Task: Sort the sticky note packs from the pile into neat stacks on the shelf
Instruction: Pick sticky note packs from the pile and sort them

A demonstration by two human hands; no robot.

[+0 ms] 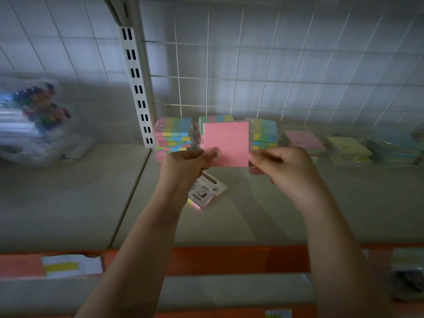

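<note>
A pink sticky note pack (227, 143) is held up above the shelf (275, 203). My left hand (185, 164) pinches its left edge with the thumb on the front. My right hand (282, 166) grips its right edge. Behind it stand stacks of striped pastel packs: one at the left (173, 134), one in the middle (215, 119), partly hidden, and one at the right (263, 134). One pack (207, 189) lies label-up on the shelf below my left hand. Flat pink (302, 140) and yellow (346, 146) packs lie further right.
A white slotted upright (137, 88) and a wire grid back panel (275, 65) bound the shelf. A clear bag of coloured pens (39, 115) sits on the neighbouring shelf at the left. An orange price rail (229, 260) runs along the front edge.
</note>
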